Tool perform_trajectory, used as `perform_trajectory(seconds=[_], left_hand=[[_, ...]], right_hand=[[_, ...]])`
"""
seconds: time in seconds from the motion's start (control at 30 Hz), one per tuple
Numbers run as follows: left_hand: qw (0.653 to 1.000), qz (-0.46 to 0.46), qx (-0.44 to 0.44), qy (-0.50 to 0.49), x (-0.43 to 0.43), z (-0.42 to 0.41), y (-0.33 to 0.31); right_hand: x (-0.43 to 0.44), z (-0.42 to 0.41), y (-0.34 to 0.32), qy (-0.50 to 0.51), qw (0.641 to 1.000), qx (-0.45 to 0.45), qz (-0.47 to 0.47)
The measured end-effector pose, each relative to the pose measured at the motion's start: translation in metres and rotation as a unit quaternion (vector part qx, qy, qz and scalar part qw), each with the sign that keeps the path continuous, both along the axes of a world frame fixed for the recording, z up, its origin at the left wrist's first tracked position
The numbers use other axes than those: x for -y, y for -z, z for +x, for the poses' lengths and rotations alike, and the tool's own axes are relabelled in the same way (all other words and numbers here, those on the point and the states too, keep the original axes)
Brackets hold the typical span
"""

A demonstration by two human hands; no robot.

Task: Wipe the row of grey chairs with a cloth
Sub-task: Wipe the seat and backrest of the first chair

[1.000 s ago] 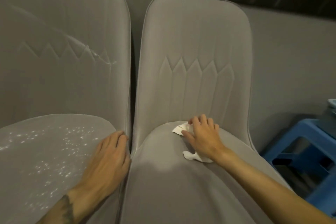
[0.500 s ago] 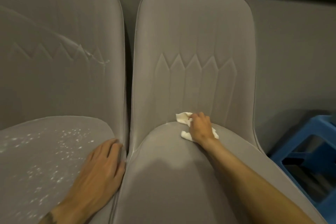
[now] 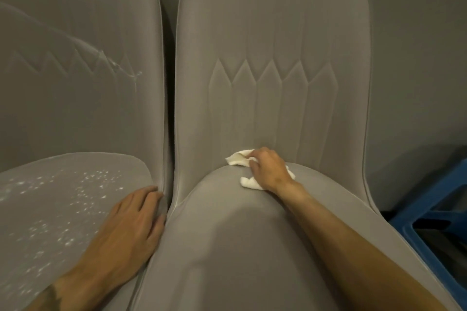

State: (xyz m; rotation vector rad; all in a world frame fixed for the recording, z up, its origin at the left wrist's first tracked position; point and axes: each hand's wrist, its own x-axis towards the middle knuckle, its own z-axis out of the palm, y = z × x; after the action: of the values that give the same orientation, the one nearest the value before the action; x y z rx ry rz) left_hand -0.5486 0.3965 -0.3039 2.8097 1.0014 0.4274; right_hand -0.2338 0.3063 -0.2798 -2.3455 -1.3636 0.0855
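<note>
Blue plastic stool beside grey wall

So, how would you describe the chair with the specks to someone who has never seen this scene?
Before the grey wall, find the left grey fabric chair, where the left hand rests flat on the seat edge. Unlike the right grey fabric chair, it has white specks on its seat and a white streak across its backrest.

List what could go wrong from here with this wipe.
1. The small bunched cloth gripped by the right hand may miss parts of the crease of the right chair.
2. The left hand rests on the seat of the left chair beside white specks and might smear them.
</note>
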Motion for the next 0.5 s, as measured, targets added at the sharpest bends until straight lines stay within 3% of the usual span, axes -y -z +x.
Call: perform_trajectory(seconds=[0.1, 0.27, 0.37, 0.5], left_hand=[[1.000, -0.003, -0.011, -0.003, 0.004, 0.001, -0.001], [1.000, 0.023, -0.008, 0.019, 0.013, -0.004, -0.003], [0.999, 0.035, 0.000, 0.042, 0.009, -0.007, -0.002], [0.997, 0.034, 0.025, 0.066, 0.001, -0.010, 0.000]], right_hand=[[0.009, 0.009, 0.002, -0.044, 0.999, 0.006, -0.010], [0.058, 0.053, 0.004, 0.044, 0.998, 0.030, -0.020], [0.048, 0.034, -0.002, 0.089, 0.995, 0.018, -0.029], [-0.006, -0.032, -0.010, 0.001, 0.999, -0.006, -0.041]])
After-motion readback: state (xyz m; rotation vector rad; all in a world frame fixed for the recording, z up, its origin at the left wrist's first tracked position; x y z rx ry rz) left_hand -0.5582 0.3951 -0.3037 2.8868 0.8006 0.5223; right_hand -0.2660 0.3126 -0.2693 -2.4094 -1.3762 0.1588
